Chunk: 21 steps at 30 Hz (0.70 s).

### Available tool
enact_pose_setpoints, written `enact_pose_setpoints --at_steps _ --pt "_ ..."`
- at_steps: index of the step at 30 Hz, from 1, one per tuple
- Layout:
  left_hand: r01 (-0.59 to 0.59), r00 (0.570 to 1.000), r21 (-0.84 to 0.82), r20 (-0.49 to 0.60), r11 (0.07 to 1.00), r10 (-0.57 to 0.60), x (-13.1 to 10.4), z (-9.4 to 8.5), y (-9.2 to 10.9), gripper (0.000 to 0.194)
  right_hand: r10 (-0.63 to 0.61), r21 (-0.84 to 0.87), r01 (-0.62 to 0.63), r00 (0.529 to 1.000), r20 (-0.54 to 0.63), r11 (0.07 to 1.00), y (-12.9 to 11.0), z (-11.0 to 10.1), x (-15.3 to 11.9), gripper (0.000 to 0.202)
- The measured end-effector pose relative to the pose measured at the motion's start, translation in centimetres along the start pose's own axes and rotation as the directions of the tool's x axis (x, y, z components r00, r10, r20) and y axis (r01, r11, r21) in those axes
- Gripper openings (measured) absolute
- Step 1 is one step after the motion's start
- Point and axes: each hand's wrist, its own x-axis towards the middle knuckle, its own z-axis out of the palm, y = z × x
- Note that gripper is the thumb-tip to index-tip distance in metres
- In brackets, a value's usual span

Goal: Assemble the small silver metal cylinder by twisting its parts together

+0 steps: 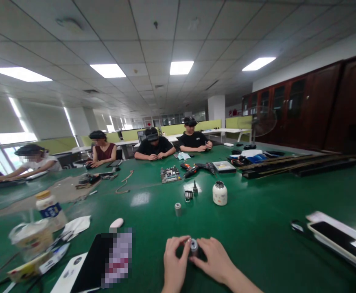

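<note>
"What's in your hands?"

"A small metal cylinder (194, 245), upright, between the fingers of my left hand (175, 257) and my right hand (215, 257)."

"And beyond it?"

"On the green table (257, 228) I see a similar cylinder (178, 209), then a small metal cup (188, 195) near a dark pointed part (195, 187). A white bottle (219, 193) stands to their right, and a circuit board (170, 174) lies farther back."

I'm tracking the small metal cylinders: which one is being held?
The nearer cylinder, between the fingers of the left hand and right hand; the farther cylinder stands untouched on the green table.
</note>
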Motion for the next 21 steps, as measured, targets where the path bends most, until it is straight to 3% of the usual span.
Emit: enact_pose_setpoints --at_steps 9,21 --pt "-0.067 0.997 -0.003 0.025 0.998 0.067 -0.3 0.3 1.2 0.014 -0.071 -0.005 0.072 0.997 0.026 0.997 0.6 0.3 0.3 0.028" --pt "0.004 0.986 0.005 0.167 1.000 -0.005 -0.4 0.6 1.4 0.023 -0.131 -0.036 0.133 0.990 0.056 0.990 1.7 0.9 0.2 0.031"
